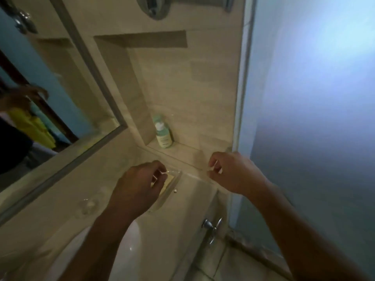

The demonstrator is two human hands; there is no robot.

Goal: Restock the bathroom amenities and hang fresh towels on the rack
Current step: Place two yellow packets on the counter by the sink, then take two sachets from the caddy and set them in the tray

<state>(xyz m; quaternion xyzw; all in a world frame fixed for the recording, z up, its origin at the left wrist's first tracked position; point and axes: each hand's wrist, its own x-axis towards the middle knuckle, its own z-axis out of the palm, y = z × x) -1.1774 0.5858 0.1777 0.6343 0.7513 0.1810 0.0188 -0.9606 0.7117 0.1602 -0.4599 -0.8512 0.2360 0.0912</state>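
— Where's the bottle [164,134]?
— Upright in the niche [188,152], at its left corner, above both hands.
— Left hand [138,187]?
— Over a clear dish [175,176] on the wall. Its fingers [160,165] are curled, but I can't tell if they grip anything.
— Right hand [233,173]?
— Just below the niche, fingers curled. Same doubt there.

The single view came from a camera worn on the person's head, wide-angled, facing forward and down, and tilted so that the wall lines leaned across the frame. It sat close to the tiled wall [213,57]. The niche [182,94] filled the upper middle, the mirror [50,88] the left side and the frosted panel [314,98] the right. The left hand [138,187] and right hand [233,173] lay at arm's length just below centre, with the basin [129,250] at the lower left.
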